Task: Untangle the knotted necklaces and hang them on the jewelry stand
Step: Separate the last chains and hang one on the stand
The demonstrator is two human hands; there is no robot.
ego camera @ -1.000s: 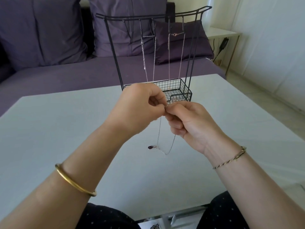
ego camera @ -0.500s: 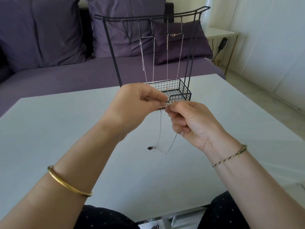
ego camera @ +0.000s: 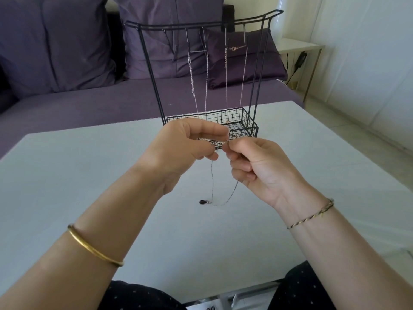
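Both hands have eased slightly apart. Left hand [ego camera: 190, 144] and right hand [ego camera: 261, 166] each pinch an end of the necklace [ego camera: 211, 180] by the clasp [ego camera: 227, 141], its pendant [ego camera: 202, 202] hanging below. Two chains [ego camera: 206, 81] already hang on the stand [ego camera: 153, 81]; this one remains.

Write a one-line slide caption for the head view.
Left hand and right hand pinch a thin pendant necklace over the white table, before a black jewelry stand with two chains hung.
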